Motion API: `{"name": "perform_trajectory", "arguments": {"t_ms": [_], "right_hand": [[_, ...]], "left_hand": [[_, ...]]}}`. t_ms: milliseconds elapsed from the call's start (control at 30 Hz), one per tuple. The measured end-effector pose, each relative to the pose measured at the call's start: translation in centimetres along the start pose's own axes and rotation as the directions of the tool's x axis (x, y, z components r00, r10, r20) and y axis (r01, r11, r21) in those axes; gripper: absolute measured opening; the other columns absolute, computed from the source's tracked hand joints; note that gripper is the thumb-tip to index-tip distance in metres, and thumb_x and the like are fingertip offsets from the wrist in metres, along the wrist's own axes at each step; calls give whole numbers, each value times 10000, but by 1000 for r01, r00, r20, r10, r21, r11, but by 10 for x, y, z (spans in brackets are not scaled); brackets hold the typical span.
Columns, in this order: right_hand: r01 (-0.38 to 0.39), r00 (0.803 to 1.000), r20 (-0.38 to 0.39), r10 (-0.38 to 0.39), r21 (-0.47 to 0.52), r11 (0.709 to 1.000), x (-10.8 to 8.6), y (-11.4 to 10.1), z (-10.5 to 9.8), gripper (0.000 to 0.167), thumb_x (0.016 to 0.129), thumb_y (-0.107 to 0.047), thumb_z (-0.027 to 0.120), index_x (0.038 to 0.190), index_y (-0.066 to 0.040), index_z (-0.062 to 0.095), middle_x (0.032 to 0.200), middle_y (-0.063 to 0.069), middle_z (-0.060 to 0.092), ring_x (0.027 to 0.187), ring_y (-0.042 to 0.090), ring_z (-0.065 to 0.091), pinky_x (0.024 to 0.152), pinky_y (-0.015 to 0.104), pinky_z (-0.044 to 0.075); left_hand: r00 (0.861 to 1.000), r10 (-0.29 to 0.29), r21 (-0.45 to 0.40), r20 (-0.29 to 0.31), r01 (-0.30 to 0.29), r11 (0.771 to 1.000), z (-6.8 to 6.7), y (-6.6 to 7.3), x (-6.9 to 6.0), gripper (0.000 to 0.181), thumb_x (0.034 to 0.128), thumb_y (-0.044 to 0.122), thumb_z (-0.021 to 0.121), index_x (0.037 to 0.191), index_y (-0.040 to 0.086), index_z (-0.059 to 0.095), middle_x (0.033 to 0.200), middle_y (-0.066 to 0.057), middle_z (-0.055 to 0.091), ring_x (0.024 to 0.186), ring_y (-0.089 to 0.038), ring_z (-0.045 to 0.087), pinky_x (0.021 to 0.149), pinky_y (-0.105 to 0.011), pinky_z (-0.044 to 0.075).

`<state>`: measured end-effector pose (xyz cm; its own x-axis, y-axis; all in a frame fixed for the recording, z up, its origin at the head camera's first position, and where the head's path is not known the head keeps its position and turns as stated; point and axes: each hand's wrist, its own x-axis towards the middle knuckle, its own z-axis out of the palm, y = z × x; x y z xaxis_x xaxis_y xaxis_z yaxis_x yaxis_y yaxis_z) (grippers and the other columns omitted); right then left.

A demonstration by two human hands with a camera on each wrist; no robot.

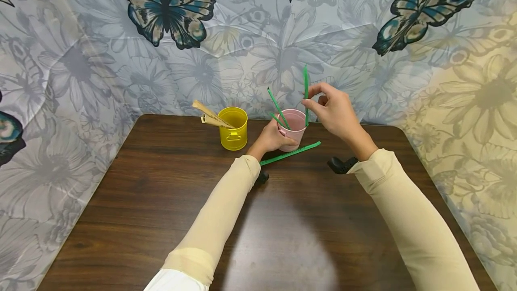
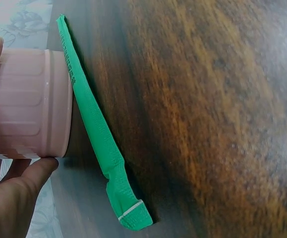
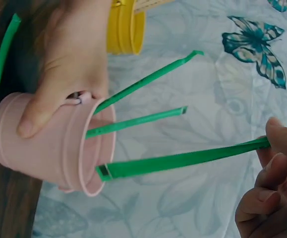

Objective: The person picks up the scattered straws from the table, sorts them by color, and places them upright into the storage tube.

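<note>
My left hand (image 1: 267,139) grips a small pink bucket (image 1: 298,135) by its side, thumb across the near wall. Two slim green paper-wrapped sticks (image 3: 148,79) lean inside the bucket, their tops poking out. Between thumb and fingers, my right hand (image 1: 334,108) pinches another green paper-wrapped stick (image 3: 183,158) near its upper part. That stick points down, its lower end at the bucket's rim. One more green stick (image 2: 96,124) lies on the table in front of the bucket, by my left wrist.
A yellow bucket (image 1: 233,142) stands left of the pink one, with several tan paper-wrapped sticks (image 1: 210,113) leaning out of it to the left. Behind the dark wooden table (image 1: 161,183) hangs a butterfly-patterned cloth (image 1: 242,57), close to its far edge.
</note>
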<state>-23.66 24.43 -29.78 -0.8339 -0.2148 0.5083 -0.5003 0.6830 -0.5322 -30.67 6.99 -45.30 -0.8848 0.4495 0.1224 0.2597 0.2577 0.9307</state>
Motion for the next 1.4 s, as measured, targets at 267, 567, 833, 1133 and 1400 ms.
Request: {"name": "perform_trajectory", "arguments": {"t_ms": [267, 567, 833, 1133, 1400], "right_hand": [[-2, 1000, -7, 2, 13, 1000, 13, 6, 17, 144, 938, -166, 751, 1042, -90, 686, 979, 57, 714, 576, 101, 464, 510, 180, 331], [-60, 994, 88, 62, -29, 998, 8, 26, 44, 179, 958, -161, 725, 1113, -87, 672, 1081, 78, 739, 605, 179, 503, 506, 239, 369], [-127, 982, 137, 133, -49, 991, 1, 41, 58, 212, 968, -157, 710, 1162, -77, 678, 1107, 90, 742, 648, 187, 525, 556, 277, 405], [-133, 976, 170, 136, -30, 991, -2, 46, 64, 249, 968, -135, 706, 1194, -40, 660, 1146, 135, 734, 679, 190, 568, 587, 272, 441], [-128, 976, 174, 131, -26, 991, -4, 43, 62, 301, 970, -162, 710, 1250, -64, 664, 1151, 117, 735, 663, 196, 551, 566, 281, 428]], "left_hand": [[1000, 10, -14, 16, -9, 1000, -1, -1, 3, 916, 758, 123, 911, 1509, 115, 386, 1436, -123, 561, 1297, -271, 556, 1109, -445, 476], [999, -24, -6, 27, 24, 1000, 0, -4, 3, 877, 770, 171, 910, 1487, 145, 405, 1404, -66, 585, 1275, -246, 577, 1085, -419, 494], [998, -60, -13, 17, 60, 998, 3, -4, 4, 871, 769, 179, 910, 1477, 196, 403, 1362, -29, 616, 1231, -201, 612, 1045, -364, 525], [1000, -17, -36, 21, 18, 999, 1, -2, 3, 1004, 776, 131, 899, 1579, 245, 308, 1438, -65, 581, 1270, -247, 602, 1065, -388, 519], [998, -67, 13, -6, 67, 998, 1, -4, 3, 911, 773, 204, 908, 1509, 181, 373, 1395, -67, 599, 1248, -232, 612, 1069, -385, 518]]}}
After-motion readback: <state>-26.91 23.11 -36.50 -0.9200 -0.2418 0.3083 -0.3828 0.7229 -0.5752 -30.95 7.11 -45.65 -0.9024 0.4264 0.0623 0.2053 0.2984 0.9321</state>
